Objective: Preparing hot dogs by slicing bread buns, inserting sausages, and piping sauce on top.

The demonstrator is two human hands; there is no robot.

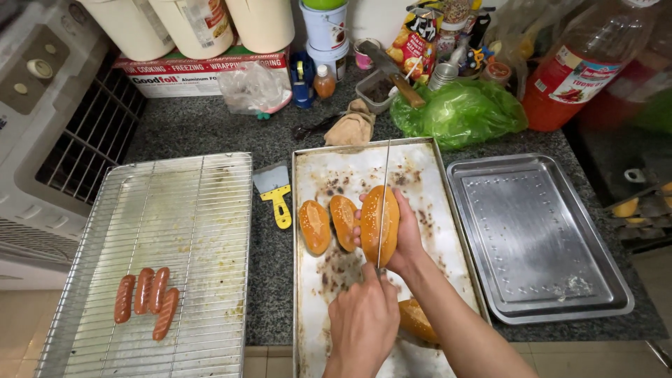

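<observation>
Speckled bench, baking tray central: my right hand cups the soft bun, fingers wrapped; left hand fisted on the knife, blade toward 12 o'clock; squashes easily.

Golden-brown bun, yellow-handled scraper

Baking tray: dull metal, stained and scorched in brown patches. Second tray: brushed metal, cleaner, with a soft sheen and dimpled floor. Wire rack: thin bright metal grid. Knife: slim polished metal blade. Buns: glossy, smooth golden crust. Sausages: shiny, smooth skin. Scraper: matt metal blade, yellow plastic handle. Countertop: speckled dark stone, matt. Bag: thin, crinkled green plastic, glossy.
</observation>
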